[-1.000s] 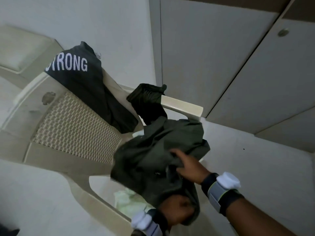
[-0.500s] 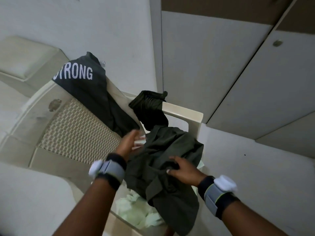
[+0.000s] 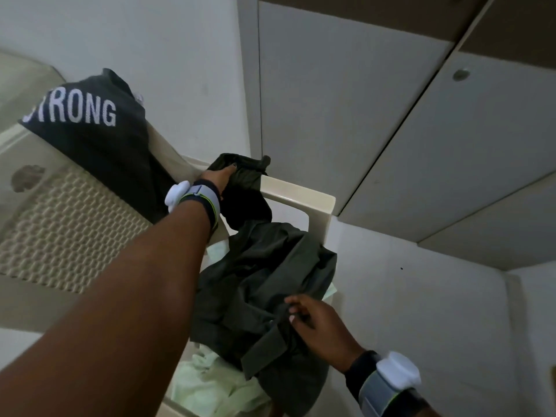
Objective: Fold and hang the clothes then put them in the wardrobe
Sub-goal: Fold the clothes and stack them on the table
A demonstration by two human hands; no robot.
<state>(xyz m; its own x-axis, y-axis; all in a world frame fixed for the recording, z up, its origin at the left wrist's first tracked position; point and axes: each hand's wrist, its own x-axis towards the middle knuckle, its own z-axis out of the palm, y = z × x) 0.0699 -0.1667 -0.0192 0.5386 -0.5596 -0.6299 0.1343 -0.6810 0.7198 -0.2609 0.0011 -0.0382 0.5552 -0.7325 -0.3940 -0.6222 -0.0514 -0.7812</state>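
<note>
The left hand (image 3: 218,179) gripped the top end of the olive garment (image 3: 264,275) where it draped over the arm of the chair (image 3: 298,195). The right hand (image 3: 320,325) pinched a fold of its bunched lower part, which lay over a pale cloth (image 3: 207,383) on the seat.

I read this as a room in a home, probably a bedroom. To the right of both grips stand tall grey flat-panel wardrobe doors (image 3: 331,115), one with a small round metal knob (image 3: 461,74). My left hand (image 3: 218,179) holds a dark cloth (image 3: 243,200) draped over the arm of a cream moulded plastic chair (image 3: 298,194) with a lattice back. Left of that grip, a black garment printed "STRONG" (image 3: 90,139) hangs over the backrest. My right hand (image 3: 319,323) pinches a crumpled olive-green garment (image 3: 264,281), which is heaped on a pale green cloth (image 3: 204,386) on the seat. Above the left grip is a plain white painted wall (image 3: 150,40).
</note>
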